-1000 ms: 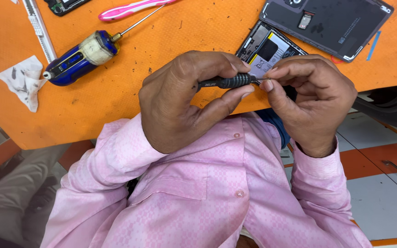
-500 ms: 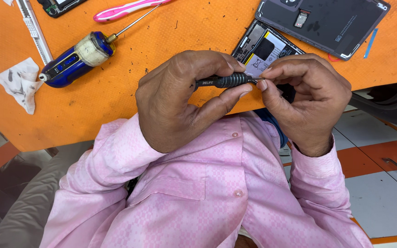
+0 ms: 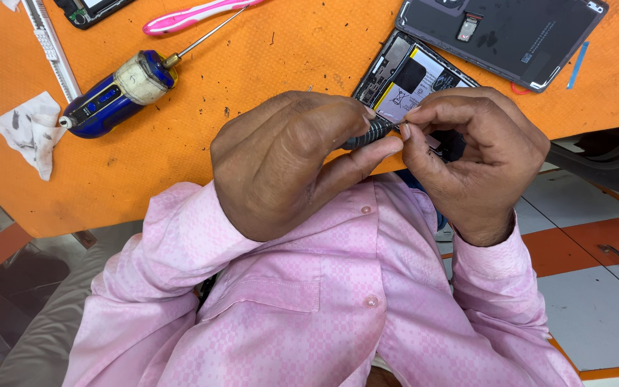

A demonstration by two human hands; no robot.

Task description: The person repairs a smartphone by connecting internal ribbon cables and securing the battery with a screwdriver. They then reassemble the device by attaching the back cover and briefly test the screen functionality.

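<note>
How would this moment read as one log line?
left hand: grips ribbed dark tool | right hand: pinches tool's tip | opened phone: just behind the hands on orange table | blue screwdriver: lying apart

orange table [image 3: 266, 79] before me, top scuffed and pitted with dark specks. on it: blue screwdriver [image 3: 116, 93] with cream band, shaft toward pink toothbrush [image 3: 191, 14]; smudged white tissue [image 3: 30, 129] near left edge; white strip [image 3: 50, 43] beside it; opened phone [image 3: 406, 75] by my edge; dark back cover [image 3: 510, 36] just beyond; another phone [image 3: 91, 8] at far left corner.
</note>
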